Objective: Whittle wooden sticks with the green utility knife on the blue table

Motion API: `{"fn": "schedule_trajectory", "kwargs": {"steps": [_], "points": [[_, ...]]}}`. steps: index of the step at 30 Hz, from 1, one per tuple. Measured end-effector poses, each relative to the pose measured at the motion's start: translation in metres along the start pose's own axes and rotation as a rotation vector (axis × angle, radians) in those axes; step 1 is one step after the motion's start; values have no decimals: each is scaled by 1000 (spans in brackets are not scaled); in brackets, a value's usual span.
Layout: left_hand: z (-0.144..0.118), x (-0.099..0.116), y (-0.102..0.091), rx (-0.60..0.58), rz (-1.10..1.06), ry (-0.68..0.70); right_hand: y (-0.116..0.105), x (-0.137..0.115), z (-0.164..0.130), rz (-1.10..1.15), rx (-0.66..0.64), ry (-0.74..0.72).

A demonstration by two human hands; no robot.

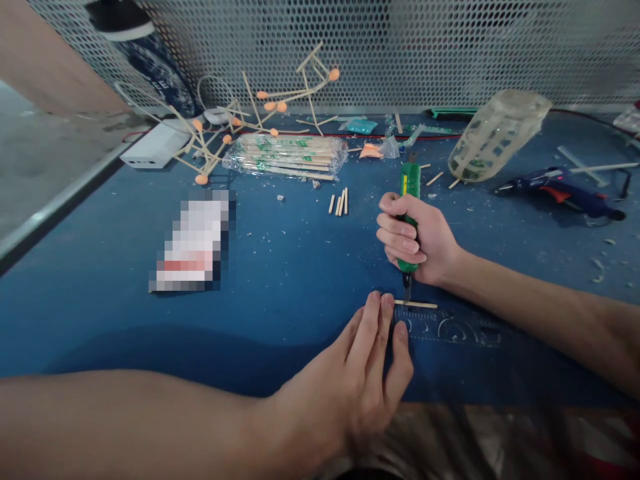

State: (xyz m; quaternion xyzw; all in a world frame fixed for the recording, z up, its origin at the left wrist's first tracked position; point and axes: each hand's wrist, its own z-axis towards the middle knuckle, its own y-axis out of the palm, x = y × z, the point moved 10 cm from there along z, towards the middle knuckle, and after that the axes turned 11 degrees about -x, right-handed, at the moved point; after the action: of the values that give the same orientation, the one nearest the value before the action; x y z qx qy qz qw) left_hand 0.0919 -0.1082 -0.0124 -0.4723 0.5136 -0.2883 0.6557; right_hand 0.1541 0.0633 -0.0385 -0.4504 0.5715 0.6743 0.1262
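The right hand (417, 240) is gripping a green utility knife (410, 200) in a closed fist, the handle standing nearly upright with the blade end pointing down onto a thin wooden stick (417, 305). The right forearm is coming in from the right, low over the blue surface (280, 280). The stick is lying flat on the surface, just below that fist. The left hand (360, 373) is lying open and palm down, fingers together and stretched forward, their tips pressing at the left end of the stick; the left forearm is reaching across from the left. Beyond the stick, farther from the person, four short cut pieces (339, 202) are lying side by side, with a wrapped bundle of sticks (285, 157) behind them. A blue glue gun (560, 190) is resting far right of the stick.
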Motion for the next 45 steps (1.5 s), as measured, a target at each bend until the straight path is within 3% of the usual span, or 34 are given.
{"fn": "schedule_trajectory", "kwargs": {"steps": [11, 28, 45], "points": [[1, -1, 0, 2, 12, -5, -1, -6, -3, -34, 15, -69], [1, 0, 1, -8, 9, -7, -4, -3, -6, -125, 192, -33], [1, 0, 2, -13, 11, -4, -9, -4, -11, -63, 216, -85]]}}
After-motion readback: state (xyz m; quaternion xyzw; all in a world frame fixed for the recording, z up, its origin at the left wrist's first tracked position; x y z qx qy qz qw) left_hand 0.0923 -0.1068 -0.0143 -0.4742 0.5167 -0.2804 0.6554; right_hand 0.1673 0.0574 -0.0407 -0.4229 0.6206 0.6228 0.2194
